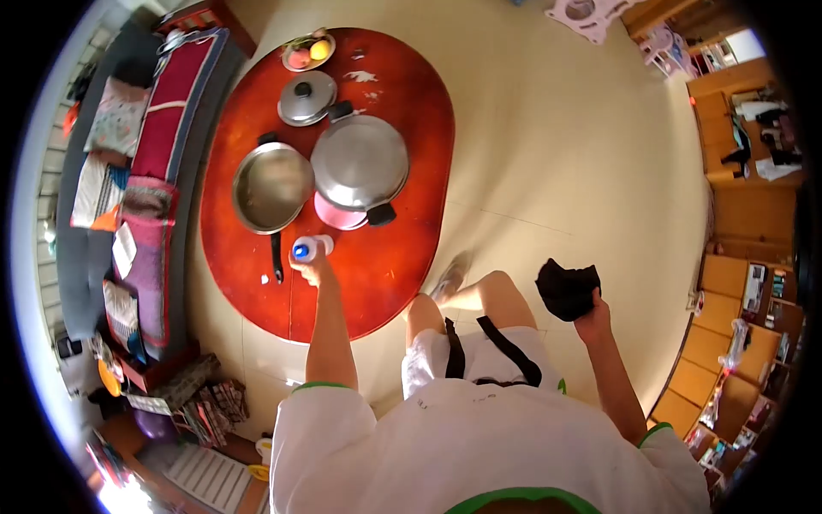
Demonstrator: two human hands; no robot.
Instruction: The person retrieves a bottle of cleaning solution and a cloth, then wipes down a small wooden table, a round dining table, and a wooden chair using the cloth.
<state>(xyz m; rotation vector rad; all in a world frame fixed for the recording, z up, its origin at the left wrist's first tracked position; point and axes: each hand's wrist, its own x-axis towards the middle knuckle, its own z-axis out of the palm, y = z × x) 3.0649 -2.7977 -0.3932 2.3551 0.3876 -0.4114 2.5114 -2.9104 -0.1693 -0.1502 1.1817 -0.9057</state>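
My left hand [310, 271] is closed around a small pale bottle with a blue cap [302, 250], over the near side of the red oval table [377, 291]. Just beyond it lies the black handle of a steel frying pan [272, 190]. A large lidded steel pot [360, 163] stands to the right of the pan, partly covering a pink plate [341, 214]. Out to the right, above the floor, my right hand [592, 319] grips a black cloth item [568, 289], possibly a cap; its exact kind cannot be made out.
At the table's far end are a steel lid [306, 97] and a fruit bowl [308, 51]. A sofa with cushions [145, 163] runs along the left. Wooden shelving [728, 283] lines the right, and pale floor tiles [531, 128] lie between.
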